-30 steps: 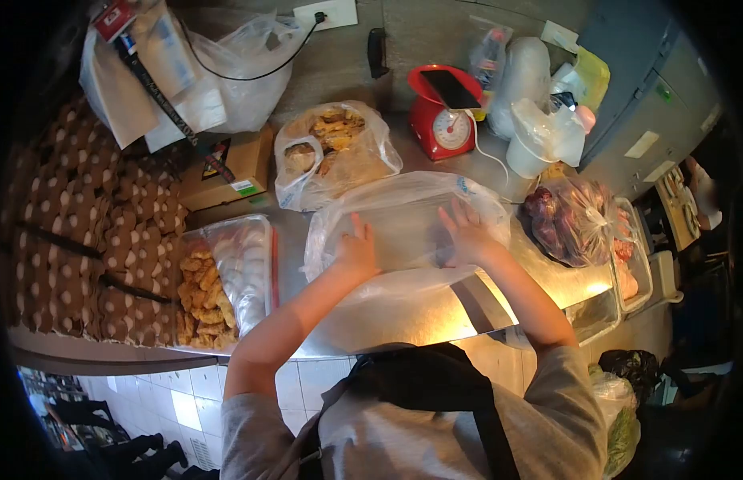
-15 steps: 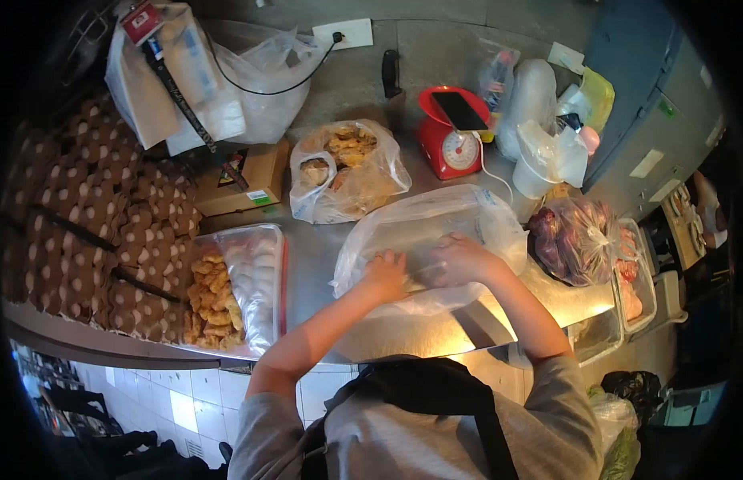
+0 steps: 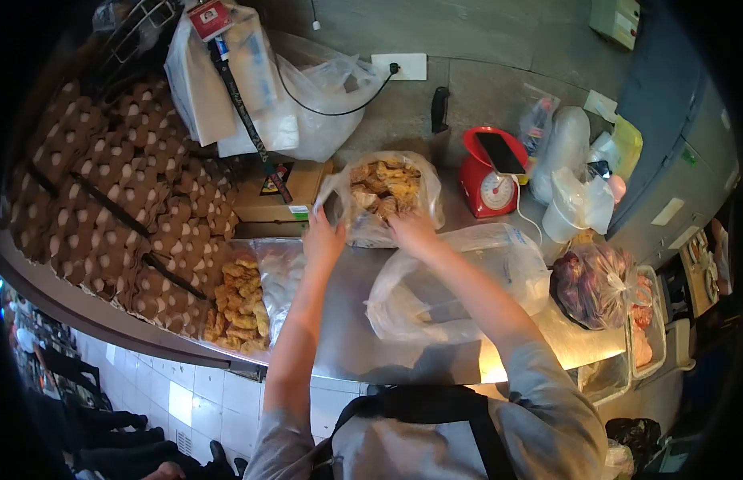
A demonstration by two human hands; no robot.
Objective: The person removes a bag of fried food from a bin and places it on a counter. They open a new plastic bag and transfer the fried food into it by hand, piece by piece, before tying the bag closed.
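Observation:
A clear plastic bag of golden-brown fried food sits on the metal counter with its mouth open upward. At its left side, my left hand has its fingers closed on the bag's plastic. My right hand is at the front rim of the bag, fingers bent against the plastic and close to the fried pieces; its fingertips are partly hidden. A second, spread-out translucent plastic bag lies on the counter beneath my right forearm, with neither hand on it.
Stacked egg trays fill the left side, beside a bag of fried pieces. A cardboard box stands behind. At the back right are a red scale with a phone on it and a white tub. A bag of purplish-red onions sits at right.
Both hands have left the spread-out bag and moved up and left to the bag of fried food. Its mouth is wider now. The whole view has shifted.

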